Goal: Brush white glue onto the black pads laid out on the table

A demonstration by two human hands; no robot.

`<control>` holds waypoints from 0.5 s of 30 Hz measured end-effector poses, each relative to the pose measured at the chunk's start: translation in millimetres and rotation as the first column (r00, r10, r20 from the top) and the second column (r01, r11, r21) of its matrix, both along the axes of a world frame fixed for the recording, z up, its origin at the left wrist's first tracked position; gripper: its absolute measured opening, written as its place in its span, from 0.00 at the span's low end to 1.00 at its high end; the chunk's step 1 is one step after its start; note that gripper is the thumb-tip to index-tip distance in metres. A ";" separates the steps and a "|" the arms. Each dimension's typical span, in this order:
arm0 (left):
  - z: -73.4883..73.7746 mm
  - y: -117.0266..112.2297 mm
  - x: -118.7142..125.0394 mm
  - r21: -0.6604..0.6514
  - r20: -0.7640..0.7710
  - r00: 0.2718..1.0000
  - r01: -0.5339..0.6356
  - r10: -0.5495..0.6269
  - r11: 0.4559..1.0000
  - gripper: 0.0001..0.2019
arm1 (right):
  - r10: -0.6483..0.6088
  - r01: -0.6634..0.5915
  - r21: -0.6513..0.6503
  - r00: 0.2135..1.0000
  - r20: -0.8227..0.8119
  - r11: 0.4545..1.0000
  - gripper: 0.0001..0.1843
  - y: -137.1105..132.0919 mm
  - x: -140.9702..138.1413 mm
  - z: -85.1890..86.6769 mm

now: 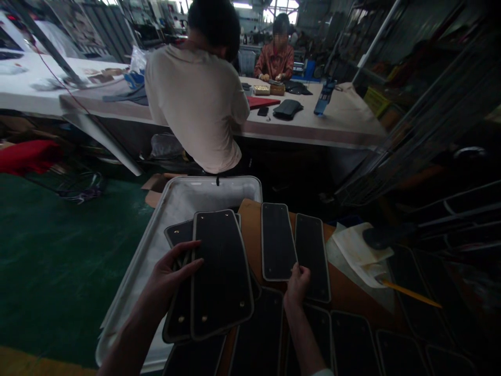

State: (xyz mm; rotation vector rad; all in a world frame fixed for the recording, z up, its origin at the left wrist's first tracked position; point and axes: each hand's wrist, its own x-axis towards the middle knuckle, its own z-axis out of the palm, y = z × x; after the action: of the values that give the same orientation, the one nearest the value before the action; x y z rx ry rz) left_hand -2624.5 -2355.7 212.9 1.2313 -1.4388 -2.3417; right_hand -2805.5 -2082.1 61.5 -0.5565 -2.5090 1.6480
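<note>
My left hand (172, 271) grips several dark panels by their left edge. The top panel (221, 271) is black with a pale border and small metal studs near its corners; another fans out beneath it. At the lower right corner of a separate dark panel (277, 240), my right hand (297, 284) has its fingers closed in a pinch. That panel lies over a brown board (250, 214), beside a similar dark panel (313, 256). More such panels (258, 329) are laid out in rows below my hands.
A white plastic bin (156, 224) stands under and left of the held panels. To the right are a stained white container (358, 250) and a yellow stick (410, 292). Beyond, a person (199, 99) stands at a long table (344, 125) bearing a blue bottle (324, 98); another person (276, 57) works opposite.
</note>
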 end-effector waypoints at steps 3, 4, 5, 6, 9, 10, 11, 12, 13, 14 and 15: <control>-4.7 1.4 -0.5 0.002 -0.003 1.000 -0.002 0.002 1.000 0.35 | -0.022 0.022 -0.004 1.000 -0.010 1.000 0.21 -1.8 1.5 -0.1; -6.2 1.9 -0.9 0.006 -0.003 1.000 -0.002 0.002 1.000 0.35 | -0.026 0.026 -0.005 1.000 -0.017 1.000 0.21 -2.6 2.2 0.0; -7.7 2.4 -1.5 0.009 0.000 1.000 -0.001 0.001 1.000 0.35 | -0.031 0.031 -0.006 0.999 -0.024 0.999 0.21 -3.3 3.2 0.0; -9.2 2.8 -2.1 0.013 0.005 1.000 0.002 -0.002 1.000 0.36 | -0.037 0.037 -0.009 0.999 -0.028 0.999 0.20 -3.8 4.4 -0.4; -12.8 3.9 -4.1 0.016 0.014 1.000 0.001 -0.001 1.000 0.35 | -0.038 0.038 -0.028 0.999 -0.011 0.999 0.20 -3.5 7.1 -3.3; -13.5 4.1 -4.5 0.016 0.013 1.000 0.002 -0.002 1.000 0.35 | -0.030 0.030 -0.037 1.000 0.003 0.999 0.20 -3.0 7.2 -4.5; -14.0 4.3 -4.8 0.019 0.010 1.000 0.005 -0.006 1.000 0.35 | -0.016 0.017 -0.049 1.000 0.019 0.999 0.21 -2.4 6.6 -5.5; -14.2 4.5 -5.0 0.018 0.006 1.000 0.007 -0.007 1.000 0.34 | 0.004 -0.002 -0.065 0.999 0.033 0.998 0.21 -1.9 5.7 -6.2; -14.2 4.7 -5.0 0.015 0.005 1.000 0.008 -0.008 1.000 0.34 | 0.029 -0.025 -0.084 0.999 0.044 0.996 0.22 -1.5 4.6 -6.3; -14.2 4.8 -4.9 0.009 0.008 1.000 0.007 -0.007 1.000 0.34 | 0.053 -0.047 -0.104 0.997 0.050 0.993 0.23 -1.3 3.5 -5.9; -14.1 5.0 -4.8 0.006 0.009 1.000 0.008 -0.008 1.000 0.34 | 0.081 -0.074 -0.122 0.995 0.052 0.990 0.23 -1.4 2.7 -4.9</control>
State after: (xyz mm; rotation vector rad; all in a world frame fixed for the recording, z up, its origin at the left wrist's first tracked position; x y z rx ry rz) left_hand -2629.3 -2350.7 198.8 1.2418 -1.4435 -2.3497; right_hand -2802.8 -2083.6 56.5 -0.5301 -2.5136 1.8461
